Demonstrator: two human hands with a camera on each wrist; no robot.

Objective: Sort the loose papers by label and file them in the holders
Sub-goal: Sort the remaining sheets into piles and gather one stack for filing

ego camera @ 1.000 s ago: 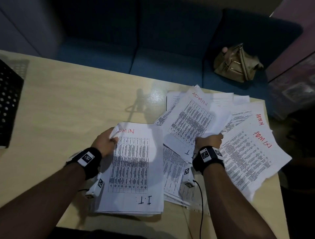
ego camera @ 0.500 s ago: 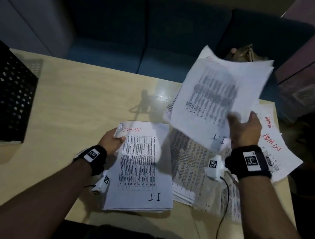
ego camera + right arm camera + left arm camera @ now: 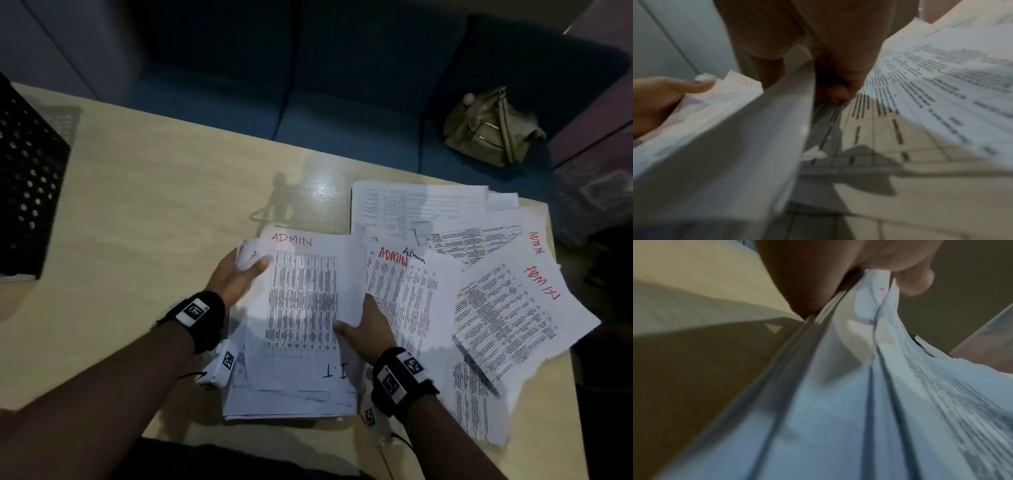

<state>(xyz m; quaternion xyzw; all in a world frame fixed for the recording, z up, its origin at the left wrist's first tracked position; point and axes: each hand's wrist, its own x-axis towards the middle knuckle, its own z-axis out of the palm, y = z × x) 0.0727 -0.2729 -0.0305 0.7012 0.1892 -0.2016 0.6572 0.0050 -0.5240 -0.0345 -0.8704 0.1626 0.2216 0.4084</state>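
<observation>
A stack of printed sheets (image 3: pixel 291 387) lies on the table in front of me; its top sheet (image 3: pixel 301 301) reads ADMIN in red and I.T at the near end. My left hand (image 3: pixel 236 277) grips the stack's far left corner, thumb on top. The left wrist view shows the thumb (image 3: pixel 914 280) pressing the paper edges (image 3: pixel 875 308). My right hand (image 3: pixel 363 329) holds the top sheet's right edge, thumb on top and fingers under it. Loose papers (image 3: pixel 507 308) marked ADMIN fan out to the right. A black perforated holder (image 3: pixel 27 178) stands at the far left.
Beyond the light wooden table (image 3: pixel 154 205) runs a blue sofa (image 3: pixel 342 113) with a tan bag (image 3: pixel 493 126) on its right seat. Loose sheets reach the table's right edge (image 3: pixel 565 394). Bare tabletop lies between the holder and the stack.
The right hand carried the lifted ADMIN sheet leftward and down onto the stack. The left hand kept its grip on the stack's corner.
</observation>
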